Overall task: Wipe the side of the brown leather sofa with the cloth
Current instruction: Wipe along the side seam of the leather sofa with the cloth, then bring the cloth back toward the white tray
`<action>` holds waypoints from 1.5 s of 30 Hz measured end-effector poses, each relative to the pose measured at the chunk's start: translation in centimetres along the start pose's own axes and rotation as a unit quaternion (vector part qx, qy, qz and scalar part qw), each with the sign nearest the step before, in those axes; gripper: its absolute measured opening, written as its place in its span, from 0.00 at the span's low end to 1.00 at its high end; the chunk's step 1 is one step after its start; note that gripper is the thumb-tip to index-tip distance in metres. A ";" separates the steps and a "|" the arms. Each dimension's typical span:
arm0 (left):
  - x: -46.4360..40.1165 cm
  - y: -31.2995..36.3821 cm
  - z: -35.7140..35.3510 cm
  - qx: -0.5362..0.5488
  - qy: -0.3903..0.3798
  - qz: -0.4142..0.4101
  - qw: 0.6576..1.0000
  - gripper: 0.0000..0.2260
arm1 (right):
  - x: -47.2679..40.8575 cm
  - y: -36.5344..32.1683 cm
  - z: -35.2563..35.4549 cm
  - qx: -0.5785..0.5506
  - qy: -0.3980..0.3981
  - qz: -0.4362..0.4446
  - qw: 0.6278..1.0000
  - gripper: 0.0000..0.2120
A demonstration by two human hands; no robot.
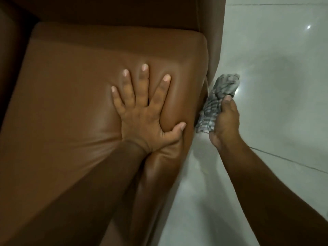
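The brown leather sofa [71, 96] fills the left and middle of the head view, its seat cushion seen from above. My left hand [142, 110] lies flat on the cushion with fingers spread, pressing a dent into the leather near the right edge. My right hand [223, 125] is down beside the sofa's right side, shut on a grey and white checked cloth [218, 96]. The cloth is pressed against the sofa's side, which is mostly hidden from this angle.
Pale glossy floor tiles [275, 68] spread to the right of the sofa, with grout lines and light reflections. The sofa's backrest [124, 11] rises at the top of the view.
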State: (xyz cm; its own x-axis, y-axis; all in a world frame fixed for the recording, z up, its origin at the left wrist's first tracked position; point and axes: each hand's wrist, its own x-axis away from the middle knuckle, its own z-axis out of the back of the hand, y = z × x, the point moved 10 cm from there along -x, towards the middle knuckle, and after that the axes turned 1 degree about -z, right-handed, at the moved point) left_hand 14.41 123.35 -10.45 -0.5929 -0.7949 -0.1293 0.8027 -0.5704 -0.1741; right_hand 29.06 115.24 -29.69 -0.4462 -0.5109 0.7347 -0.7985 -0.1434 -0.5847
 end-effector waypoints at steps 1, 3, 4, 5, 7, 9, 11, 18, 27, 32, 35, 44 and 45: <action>0.0 0.0 -0.1 0.000 -0.016 0.005 1.000 0.44 | 0.9 -0.7 0.6 -0.027 -0.017 -0.008 0.999 0.19; 0.2 0.1 -0.1 -0.004 -0.058 0.015 0.998 0.45 | 3.5 -3.0 1.7 -0.067 -0.039 -0.022 0.997 0.21; 0.3 0.1 0.0 -0.005 -0.080 0.021 0.997 0.45 | 5.0 -4.3 2.2 -0.077 -0.051 -0.023 0.995 0.21; 0.3 0.1 0.4 -0.006 -0.097 0.024 0.995 0.45 | 6.8 -5.7 2.5 -0.082 -0.067 -0.024 0.994 0.22; 0.6 0.5 1.8 -0.005 -0.128 0.023 0.992 0.43 | 10.7 -8.0 2.8 -0.081 -0.093 -0.023 0.992 0.22; 2.0 1.2 3.8 0.014 -0.159 0.022 0.987 0.42 | 14.4 -9.5 3.4 -0.061 -0.117 -0.019 0.991 0.23; 5.8 1.4 7.3 0.078 -0.151 0.061 0.984 0.40 | 18.9 -10.5 3.5 -0.034 -0.144 -0.028 0.989 0.23; 32.1 -2.7 18.9 0.265 -0.156 0.395 0.866 0.41 | 36.9 -8.8 2.2 0.079 -0.237 -0.087 0.964 0.33; 70.7 2.3 31.4 0.204 -0.129 0.715 0.656 0.44 | 59.8 4.5 3.0 0.307 -0.431 -0.243 0.813 0.39; 86.4 12.7 37.6 0.140 -0.095 0.845 0.508 0.47 | 72.9 11.8 7.8 0.423 -0.529 -0.311 0.666 0.24; 92.9 20.9 39.0 0.117 -0.083 0.901 0.410 0.45 | 80.3 15.3 12.5 0.487 -0.577 -0.320 0.572 0.21; 106.5 41.5 34.3 0.103 -0.092 0.960 0.244 0.48 | 92.7 26.4 32.7 0.595 -0.634 -0.321 0.376 0.18; 107.8 42.9 33.5 0.107 -0.097 0.961 0.237 0.49 | 93.4 27.7 34.7 0.601 -0.642 -0.312 0.358 0.17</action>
State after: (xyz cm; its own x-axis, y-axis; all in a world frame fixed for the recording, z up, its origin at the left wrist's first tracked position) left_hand -12.89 6.29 0.85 0.8779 0.3868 0.2823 -0.4236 0.9022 0.0813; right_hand -20.73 34.16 10.81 0.8387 0.0818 0.5385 0.5160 -0.4361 -0.7373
